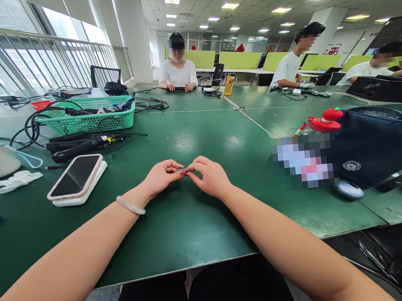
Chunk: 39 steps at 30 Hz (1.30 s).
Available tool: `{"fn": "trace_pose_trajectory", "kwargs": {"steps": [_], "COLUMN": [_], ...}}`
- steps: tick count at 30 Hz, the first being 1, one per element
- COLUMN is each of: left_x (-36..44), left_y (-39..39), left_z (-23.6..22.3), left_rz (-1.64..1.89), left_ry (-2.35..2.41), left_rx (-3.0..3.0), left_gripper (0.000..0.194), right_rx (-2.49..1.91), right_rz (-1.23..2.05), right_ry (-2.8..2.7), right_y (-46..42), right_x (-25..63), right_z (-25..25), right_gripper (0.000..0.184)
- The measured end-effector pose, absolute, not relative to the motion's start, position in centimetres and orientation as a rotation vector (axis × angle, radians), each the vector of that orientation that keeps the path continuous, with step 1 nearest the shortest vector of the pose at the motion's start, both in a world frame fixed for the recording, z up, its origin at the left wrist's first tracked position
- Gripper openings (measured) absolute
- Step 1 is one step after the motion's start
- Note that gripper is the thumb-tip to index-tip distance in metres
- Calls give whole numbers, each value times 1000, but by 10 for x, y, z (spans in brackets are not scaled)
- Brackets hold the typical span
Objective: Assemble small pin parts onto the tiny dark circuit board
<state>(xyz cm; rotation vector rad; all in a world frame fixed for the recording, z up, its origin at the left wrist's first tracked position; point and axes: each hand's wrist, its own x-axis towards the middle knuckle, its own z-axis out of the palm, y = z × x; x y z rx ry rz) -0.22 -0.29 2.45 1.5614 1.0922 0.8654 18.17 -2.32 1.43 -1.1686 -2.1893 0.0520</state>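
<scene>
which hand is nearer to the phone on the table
Left: the left hand is just right of the phone, across a short stretch of table; the right hand is farther right, beyond the left.

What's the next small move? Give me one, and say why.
Probably ease the right hand slightly aside: the left hand seems to pinch the small object, and the fingers of both hands crowd it, hiding much of it from view over the green table.

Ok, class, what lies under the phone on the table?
A flat white object sticks out beneath the phone; the rest of it is covered, so what it is cannot be told.
</scene>
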Motion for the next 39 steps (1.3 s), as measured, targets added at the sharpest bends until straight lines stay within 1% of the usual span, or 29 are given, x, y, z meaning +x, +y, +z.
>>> {"fn": "trace_pose_trajectory", "kwargs": {"steps": [13, 20, 25, 28, 34, 37, 39], "left_x": [-2, -2, -4, -4, -5, -3, -3], "left_y": [-3, -4, -3, -2, 0, 0, 0], "left_z": [25, 25, 24, 23, 23, 23, 23], "left_rz": [857, 851, 848, 862, 873, 858, 849], "left_ry": [1119, 1057, 932, 952, 1025, 1038, 1029], "left_rx": [1577, 1519, 1295, 1254, 1274, 1282, 1295], "left_gripper": [36, 34, 39, 40, 40, 39, 38], "right_rx": [-1180, -1157, -1132, -1163, -1444, -1483, -1496], "right_rz": [66, 50, 65, 137, 387, 428, 414], "right_ry": [-2193, -2190, -2170, -2150, -2318, -2401, -2421], "right_y": [-22, -23, -23, -22, -16, -15, -15], "right_x": [185, 186, 186, 186, 192, 193, 192], "right_z": [16, 16, 16, 17, 15, 13, 13], "right_gripper": [20, 22, 25, 25, 19, 11, 9]}}
